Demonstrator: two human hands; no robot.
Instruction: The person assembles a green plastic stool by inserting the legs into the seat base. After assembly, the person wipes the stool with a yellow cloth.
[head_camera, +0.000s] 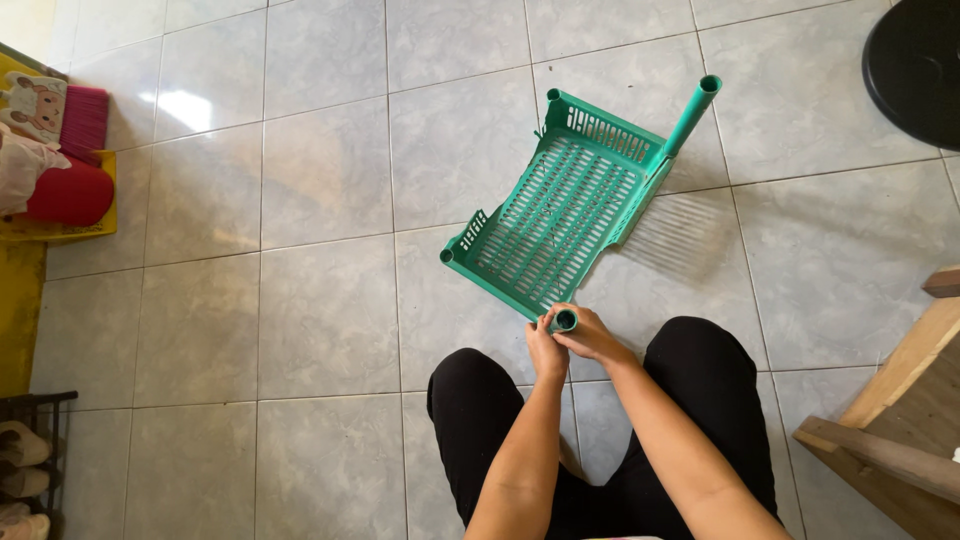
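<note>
Left hand (546, 352) and right hand (590, 335) both pinching green tube (565, 321) at corner of tilted green slatted tray (560, 215); tray on tiled floor (300, 250).

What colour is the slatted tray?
Green; the slatted tray shows best in the head view.

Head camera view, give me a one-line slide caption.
Both hands, left hand and right hand, grip a green plastic tube at a green slatted plastic shelf tray on grey floor tiles.
</note>
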